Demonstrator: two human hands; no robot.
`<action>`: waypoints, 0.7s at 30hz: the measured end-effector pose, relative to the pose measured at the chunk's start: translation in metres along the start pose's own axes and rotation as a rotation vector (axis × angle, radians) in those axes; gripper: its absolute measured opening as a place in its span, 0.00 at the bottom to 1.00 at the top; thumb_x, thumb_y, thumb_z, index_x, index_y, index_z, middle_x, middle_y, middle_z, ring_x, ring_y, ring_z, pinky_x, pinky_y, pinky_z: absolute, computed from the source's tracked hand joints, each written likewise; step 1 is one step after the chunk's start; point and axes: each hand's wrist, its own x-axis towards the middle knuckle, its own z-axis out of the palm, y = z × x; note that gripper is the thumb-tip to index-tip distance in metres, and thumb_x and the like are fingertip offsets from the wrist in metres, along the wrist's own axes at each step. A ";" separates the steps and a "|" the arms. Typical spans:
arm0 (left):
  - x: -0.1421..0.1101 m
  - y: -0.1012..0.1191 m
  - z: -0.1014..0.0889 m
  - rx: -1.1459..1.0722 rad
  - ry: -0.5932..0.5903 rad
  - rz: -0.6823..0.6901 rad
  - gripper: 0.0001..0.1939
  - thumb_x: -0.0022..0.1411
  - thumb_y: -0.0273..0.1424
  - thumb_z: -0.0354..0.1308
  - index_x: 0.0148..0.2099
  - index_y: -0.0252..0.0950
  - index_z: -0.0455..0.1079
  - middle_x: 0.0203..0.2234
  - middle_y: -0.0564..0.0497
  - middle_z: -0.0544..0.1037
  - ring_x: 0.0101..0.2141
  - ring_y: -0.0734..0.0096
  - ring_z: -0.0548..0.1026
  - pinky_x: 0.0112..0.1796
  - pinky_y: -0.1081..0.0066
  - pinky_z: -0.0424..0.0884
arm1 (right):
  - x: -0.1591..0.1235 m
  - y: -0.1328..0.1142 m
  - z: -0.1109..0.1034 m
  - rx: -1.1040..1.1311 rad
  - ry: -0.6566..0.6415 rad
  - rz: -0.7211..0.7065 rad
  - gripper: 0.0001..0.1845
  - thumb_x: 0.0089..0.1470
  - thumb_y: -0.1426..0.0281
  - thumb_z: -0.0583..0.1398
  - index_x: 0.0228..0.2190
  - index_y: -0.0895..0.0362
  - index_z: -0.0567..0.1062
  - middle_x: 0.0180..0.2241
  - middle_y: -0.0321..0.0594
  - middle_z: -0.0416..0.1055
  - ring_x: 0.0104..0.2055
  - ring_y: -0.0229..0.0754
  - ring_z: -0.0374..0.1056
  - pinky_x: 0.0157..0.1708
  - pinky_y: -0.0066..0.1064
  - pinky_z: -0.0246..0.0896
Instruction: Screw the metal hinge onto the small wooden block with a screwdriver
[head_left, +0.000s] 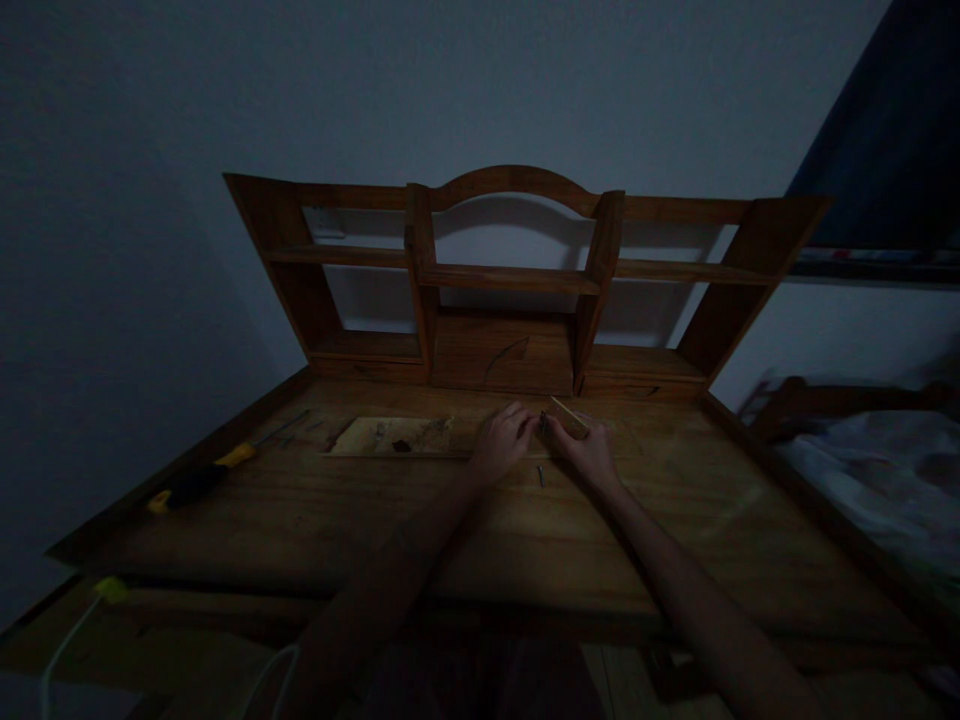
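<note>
My left hand and my right hand meet over the far middle of a wooden desk. Both have their fingers pinched together around a small dark piece held between them; it is too dim to name. A thin pale stick slants up from my right hand's fingers. One small screw lies on the desk just below the hands. A flat pale wooden strip lies left of my left hand.
A yellow-and-black screwdriver lies at the desk's left edge. A wooden shelf hutch stands along the back against the wall. A white cable runs at lower left. A bed with bedding is at right.
</note>
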 end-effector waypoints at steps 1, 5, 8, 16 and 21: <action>0.000 0.000 0.000 0.006 0.002 0.001 0.10 0.71 0.31 0.49 0.42 0.36 0.72 0.37 0.48 0.73 0.39 0.66 0.73 0.43 0.68 0.69 | 0.000 0.001 0.000 -0.008 0.008 -0.007 0.18 0.54 0.55 0.61 0.33 0.58 0.80 0.31 0.42 0.77 0.32 0.44 0.72 0.32 0.31 0.64; 0.000 0.001 0.001 0.010 0.006 0.007 0.12 0.72 0.31 0.47 0.43 0.36 0.72 0.38 0.48 0.74 0.40 0.67 0.73 0.45 0.68 0.69 | 0.001 0.003 -0.001 0.015 -0.010 0.010 0.19 0.55 0.56 0.62 0.35 0.59 0.80 0.32 0.43 0.77 0.33 0.45 0.73 0.32 0.31 0.65; 0.000 0.000 0.001 -0.016 0.009 0.017 0.13 0.73 0.30 0.45 0.45 0.36 0.72 0.39 0.48 0.74 0.42 0.68 0.73 0.46 0.68 0.69 | 0.002 0.004 -0.002 0.015 -0.010 0.010 0.20 0.54 0.56 0.62 0.37 0.59 0.81 0.32 0.44 0.78 0.33 0.46 0.73 0.32 0.32 0.66; 0.001 -0.006 0.003 -0.082 0.002 0.061 0.11 0.71 0.27 0.48 0.47 0.37 0.72 0.40 0.49 0.74 0.43 0.68 0.73 0.47 0.68 0.70 | 0.003 0.001 0.000 0.091 0.031 0.121 0.22 0.52 0.53 0.63 0.35 0.61 0.81 0.30 0.45 0.78 0.31 0.46 0.73 0.29 0.31 0.66; 0.001 -0.005 0.002 -0.110 0.019 0.085 0.11 0.71 0.27 0.48 0.47 0.37 0.72 0.41 0.49 0.73 0.43 0.69 0.73 0.47 0.69 0.69 | 0.004 0.003 -0.001 0.143 0.034 0.164 0.24 0.49 0.53 0.64 0.37 0.62 0.81 0.32 0.46 0.79 0.33 0.47 0.74 0.31 0.31 0.68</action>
